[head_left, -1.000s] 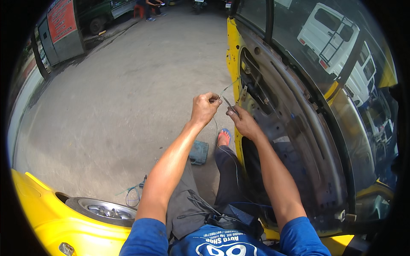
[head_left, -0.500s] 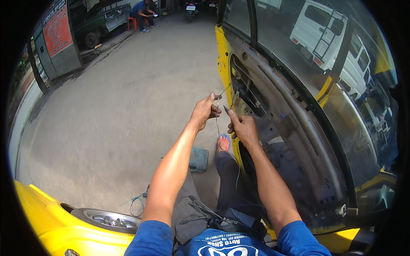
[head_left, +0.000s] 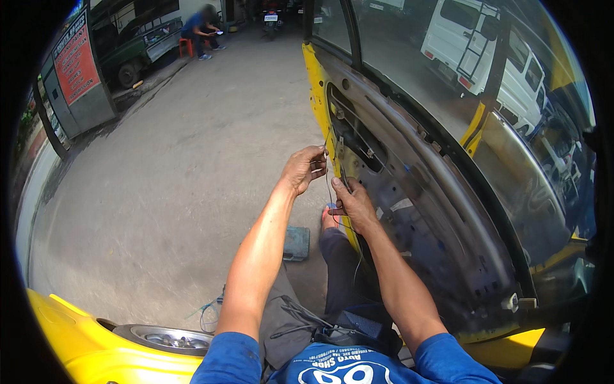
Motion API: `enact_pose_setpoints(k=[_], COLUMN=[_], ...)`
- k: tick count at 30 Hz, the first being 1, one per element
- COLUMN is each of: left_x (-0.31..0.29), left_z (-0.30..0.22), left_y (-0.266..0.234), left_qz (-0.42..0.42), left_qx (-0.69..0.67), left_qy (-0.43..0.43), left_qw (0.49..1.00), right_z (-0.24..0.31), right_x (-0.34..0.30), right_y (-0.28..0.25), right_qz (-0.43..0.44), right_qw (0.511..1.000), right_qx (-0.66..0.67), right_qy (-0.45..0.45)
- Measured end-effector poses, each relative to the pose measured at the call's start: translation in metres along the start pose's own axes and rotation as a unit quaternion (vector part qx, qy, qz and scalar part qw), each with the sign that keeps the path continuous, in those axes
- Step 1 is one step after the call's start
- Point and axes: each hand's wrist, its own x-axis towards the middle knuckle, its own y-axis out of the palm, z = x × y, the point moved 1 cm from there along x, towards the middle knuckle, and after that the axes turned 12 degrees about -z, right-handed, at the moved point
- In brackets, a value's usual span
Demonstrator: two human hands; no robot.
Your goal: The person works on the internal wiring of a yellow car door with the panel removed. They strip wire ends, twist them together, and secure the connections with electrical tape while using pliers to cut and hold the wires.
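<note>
My left hand pinches a thin wire between thumb and finger, beside the yellow edge of an open car door. The wire runs up toward the opening in the door's stripped inner side and hangs down past my right hand. My right hand is closed, lower and to the right, close to the door's inner metal. A slim dark tool sticks up from its fingers; most of it is hidden. A bundle of grey and black cables lies across my lap.
A teal case stands on the ground by my sandalled foot. At lower left is a yellow car body. Beyond the door glass stands a white van. A person sits on a red stool at the back, near a motorcycle.
My right hand has dropped slightly and turned, so the tool shows less. My left hand has come down a little with the wire. The view has shifted, moving the door leftward in the picture.
</note>
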Motion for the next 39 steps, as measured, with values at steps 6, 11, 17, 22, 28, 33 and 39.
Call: enact_pose_setpoints(k=[6,11,17,22,28,33,39], left_x=[0.002,0.0,-0.002,-0.004,-0.008,-0.014,-0.008], left_z=[0.002,0.008,0.018,0.02,0.02,0.02,0.003], left_y=[0.009,0.006,0.006,0.008,0.001,0.0,-0.004], left_qz=[-0.027,-0.056,-0.073,-0.083,-0.037,-0.023,-0.028], left_qx=[0.016,0.04,0.003,-0.011,0.003,0.02,-0.025], left_qy=[-0.024,-0.017,0.006,0.007,-0.009,0.012,-0.024], left_qw=[0.999,0.997,0.997,0.996,0.999,0.999,0.999], right_z=[-0.005,-0.009,-0.004,-0.004,-0.009,-0.013,0.006], right_x=[-0.012,-0.017,-0.02,-0.019,-0.017,-0.013,0.025], right_y=[0.02,0.022,0.02,0.021,0.02,0.015,0.009], right_qz=[0.003,-0.011,-0.008,-0.017,-0.017,-0.002,-0.045], right_qw=[0.998,0.998,0.999,1.0,1.0,1.0,0.994], right_qx=[0.059,0.052,0.026,0.006,0.002,0.01,-0.015], right_qy=[0.028,0.017,0.016,0.004,0.0,-0.017,-0.094])
